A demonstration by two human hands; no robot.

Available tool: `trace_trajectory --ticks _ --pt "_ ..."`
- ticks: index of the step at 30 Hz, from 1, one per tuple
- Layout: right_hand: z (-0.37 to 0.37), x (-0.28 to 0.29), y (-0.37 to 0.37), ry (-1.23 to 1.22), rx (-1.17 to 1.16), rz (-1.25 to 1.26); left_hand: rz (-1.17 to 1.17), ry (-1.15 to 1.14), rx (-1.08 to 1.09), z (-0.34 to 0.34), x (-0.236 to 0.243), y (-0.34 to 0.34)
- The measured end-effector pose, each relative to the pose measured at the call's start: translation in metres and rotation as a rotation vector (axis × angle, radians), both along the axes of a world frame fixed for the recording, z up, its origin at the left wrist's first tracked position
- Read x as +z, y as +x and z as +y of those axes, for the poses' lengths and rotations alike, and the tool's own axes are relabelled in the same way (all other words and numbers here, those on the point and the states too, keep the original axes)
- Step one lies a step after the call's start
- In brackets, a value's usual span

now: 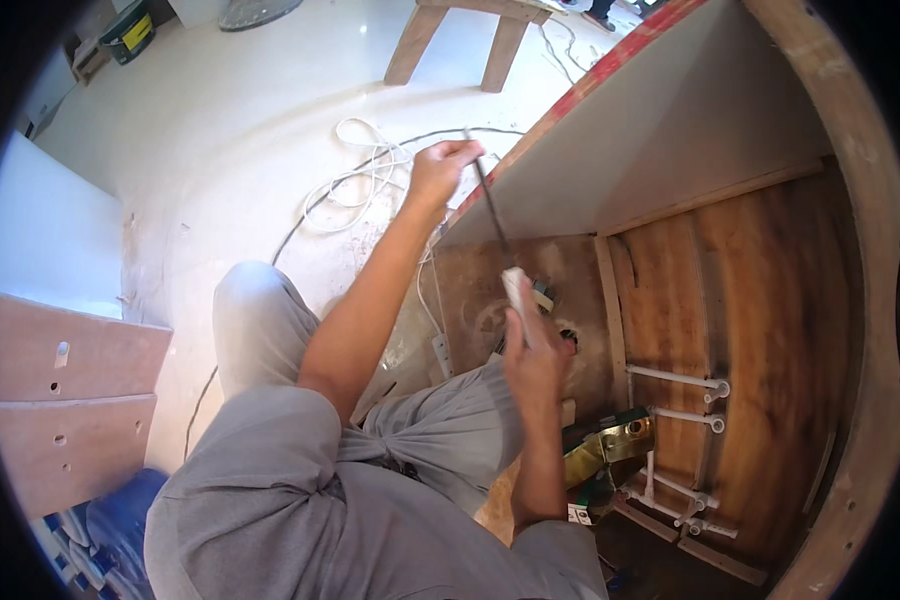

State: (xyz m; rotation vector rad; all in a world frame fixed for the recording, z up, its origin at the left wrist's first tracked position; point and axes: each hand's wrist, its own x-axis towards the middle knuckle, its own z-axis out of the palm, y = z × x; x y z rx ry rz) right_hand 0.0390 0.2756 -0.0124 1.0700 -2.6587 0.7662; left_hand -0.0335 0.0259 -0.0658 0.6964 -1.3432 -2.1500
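A long, thin, dark file with a whitish handle slants between my two hands. My right hand is wrapped round the handle, low over the cabinet's interior. Up at the far tip, my left hand pinches the blade between thumb and fingers. The blade runs close to the red-streaked edge of a pale panel; whether it touches that edge I cannot tell. Part of the handle is hidden by my right fingers.
White pipes stick out of the wooden back to the right, near a shiny brass-coloured piece. A coiled white cable and a dark cable lie on the floor. Beyond stands a wooden trestle. Brown panels stand at left.
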Motion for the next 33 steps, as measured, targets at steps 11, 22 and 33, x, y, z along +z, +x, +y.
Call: trace_trajectory --ticks 11,22,33 --pt "-0.035 -0.023 -0.021 0.098 0.019 0.039 0.015 0.189 0.06 -0.025 -0.021 -0.023" --pt "-0.032 -0.025 -0.024 0.054 0.037 0.056 -0.012 0.047 0.052 -0.03 -0.055 -0.039" --pt "0.01 0.002 -0.025 0.016 0.154 -0.158 -0.063 0.05 0.022 0.011 -0.048 0.004"
